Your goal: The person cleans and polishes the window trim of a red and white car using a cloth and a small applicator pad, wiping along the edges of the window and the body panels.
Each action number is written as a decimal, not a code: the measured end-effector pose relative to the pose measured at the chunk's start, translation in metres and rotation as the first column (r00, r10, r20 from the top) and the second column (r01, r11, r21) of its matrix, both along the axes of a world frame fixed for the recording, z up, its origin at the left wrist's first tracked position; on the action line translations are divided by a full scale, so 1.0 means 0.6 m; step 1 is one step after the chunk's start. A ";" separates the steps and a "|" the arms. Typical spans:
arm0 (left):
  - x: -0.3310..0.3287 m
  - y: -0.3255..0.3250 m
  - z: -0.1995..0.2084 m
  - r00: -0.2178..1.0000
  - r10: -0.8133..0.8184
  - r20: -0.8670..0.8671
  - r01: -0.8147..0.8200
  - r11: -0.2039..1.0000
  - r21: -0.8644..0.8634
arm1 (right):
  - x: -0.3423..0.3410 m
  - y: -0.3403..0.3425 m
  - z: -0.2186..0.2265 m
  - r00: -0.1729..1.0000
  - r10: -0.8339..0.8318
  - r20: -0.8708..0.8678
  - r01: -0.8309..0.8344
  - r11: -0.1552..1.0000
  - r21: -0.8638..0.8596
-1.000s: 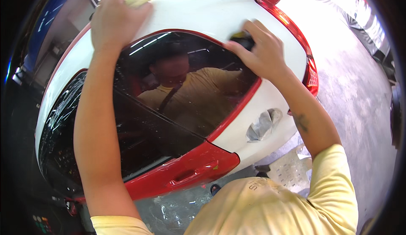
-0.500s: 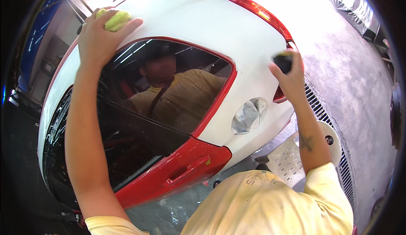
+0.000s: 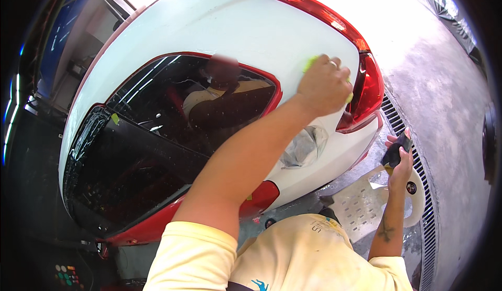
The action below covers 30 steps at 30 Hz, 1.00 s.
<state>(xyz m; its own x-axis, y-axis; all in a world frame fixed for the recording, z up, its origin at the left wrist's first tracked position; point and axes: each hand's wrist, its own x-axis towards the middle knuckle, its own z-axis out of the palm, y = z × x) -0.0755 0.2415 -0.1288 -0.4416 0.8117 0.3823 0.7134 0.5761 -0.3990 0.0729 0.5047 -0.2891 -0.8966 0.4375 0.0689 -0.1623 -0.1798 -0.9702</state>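
Observation:
My left hand reaches across to the white rear panel of a red-and-white car, closed over a yellow-green cloth. It presses on the panel beside the red tail light, and most of the cloth is hidden under the palm. Lower right, away from the car, my right hand grips a dark block-like pad; its exact kind is unclear. Below my left hand, a crumpled pale cover fills the round opening in the panel. The dark side window lies to the left.
A beige plastic chair with a perforated surface stands beside the car under my right arm. A slotted floor drain runs behind it. The red door is near my body. Plastic sheeting hangs at the far right.
My left hand has swung right with the cloth, from above the window to beside the tail light. My right hand has dropped from the panel to above the chair, still holding the dark pad.

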 end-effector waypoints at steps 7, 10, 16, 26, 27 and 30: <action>0.001 -0.064 0.049 0.990 0.038 -0.134 -0.046 0.998 -0.051 | -0.015 -0.024 -0.024 0.993 0.114 0.014 -0.115 0.988 0.104; 0.010 -0.169 0.163 0.944 0.227 -0.241 -0.227 0.974 0.029 | -0.038 -0.050 0.024 0.989 0.141 0.051 -0.150 0.911 0.384; 0.024 -0.421 0.366 0.570 0.617 -0.542 -0.567 0.773 0.284 | -0.098 -0.201 0.185 0.960 0.248 -0.127 -0.215 0.950 0.228; 0.055 -0.562 0.422 0.498 0.800 -0.333 -0.641 0.599 0.480 | -0.215 -0.335 0.271 0.860 0.302 -0.411 0.162 0.603 0.781; 0.056 -0.567 0.422 0.505 0.791 -0.345 -0.636 0.611 0.471 | -0.212 -0.339 0.275 0.876 0.316 -0.365 0.109 0.606 0.788; 0.056 -0.575 0.423 0.507 0.787 -0.350 -0.630 0.616 0.472 | -0.207 -0.344 0.276 0.878 0.346 -0.331 0.051 0.619 0.784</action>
